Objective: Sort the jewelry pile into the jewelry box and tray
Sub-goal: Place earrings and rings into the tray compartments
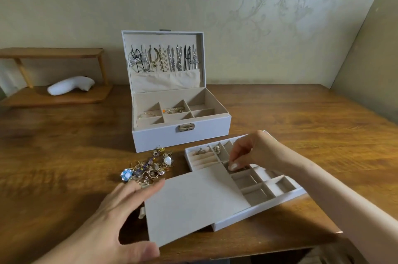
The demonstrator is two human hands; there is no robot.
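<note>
With my left hand (120, 216) spread open at the tray lid (193, 201) and my right hand (247, 151) pinched, on what I cannot tell, over a tray (258, 214) compartment, I'd release low inside, the jewelry pile (148, 169) waiting on the counter (301, 124) alongside.

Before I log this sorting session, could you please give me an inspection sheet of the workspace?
Surface: wooden table, grain visible.
Job's things: jewelry box open, lid upright with pieces hanging, two bracelets in its compartments; tray in front, partly under a flat grey cover, rings in its far-left section; jewelry pile left of the tray.
Clutter: wooden shelf at back left, white object on its lower board.
Hands: left hand rests open at the cover's left edge; right hand fingertips pinched in a tray compartment, contents hidden.
Cables: nothing seen.
Surroundings: patterned wallpaper wall behind.
</note>
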